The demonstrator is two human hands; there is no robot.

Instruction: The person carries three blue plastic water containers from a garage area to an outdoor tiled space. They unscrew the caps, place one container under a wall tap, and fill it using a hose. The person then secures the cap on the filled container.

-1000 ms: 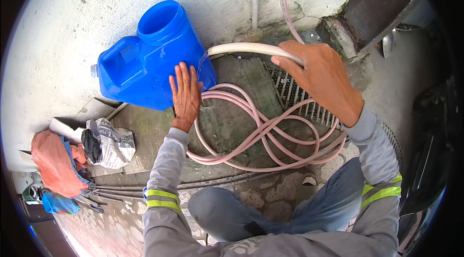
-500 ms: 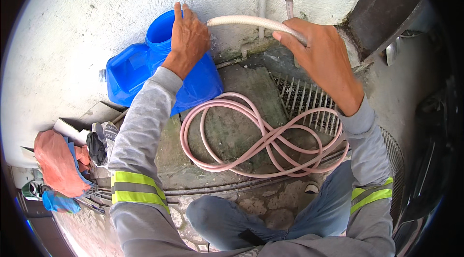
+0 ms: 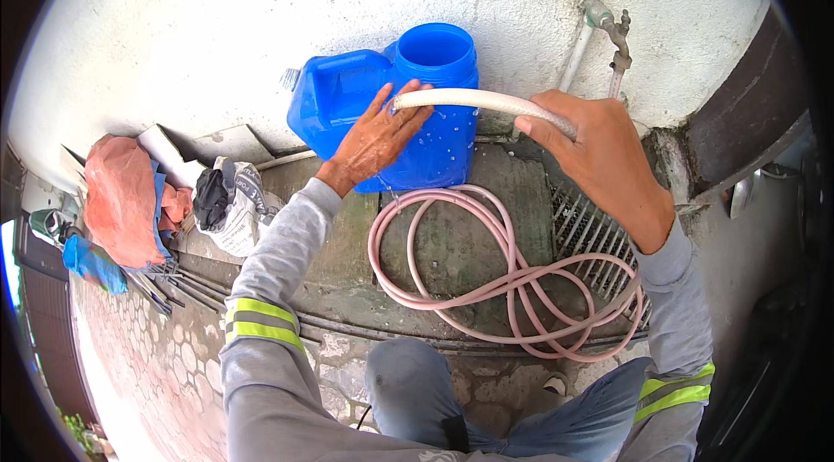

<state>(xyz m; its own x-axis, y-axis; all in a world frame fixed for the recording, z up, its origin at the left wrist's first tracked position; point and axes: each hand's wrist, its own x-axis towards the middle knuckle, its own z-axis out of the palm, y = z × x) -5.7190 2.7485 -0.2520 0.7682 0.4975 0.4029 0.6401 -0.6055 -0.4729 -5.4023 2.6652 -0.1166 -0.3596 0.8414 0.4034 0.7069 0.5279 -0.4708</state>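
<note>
A whitish, pink-tinged hose (image 3: 483,99) is gripped in my right hand (image 3: 605,153), and its free end points left across the front of a blue plastic jug (image 3: 430,149). The jug stands upright against the wall, with its wide round mouth uncovered and water drops on its side. My left hand (image 3: 380,142) is open with wet, outstretched fingers. It lies in front of the jug's side, at the hose's end. The rest of the hose lies in loose pink coils (image 3: 469,288) on the ground below.
A wall tap (image 3: 618,32) with a hose on its spout is at the upper right. A metal drain grate (image 3: 599,227) lies below it. Red cloth (image 3: 128,206), a white sack (image 3: 233,210) and thin rods (image 3: 195,288) lie at the left.
My left hand has moved from the jug's mouth down to its side, by the hose's end. My right hand still holds the hose. The view has turned left, shifting the scene rightward.
</note>
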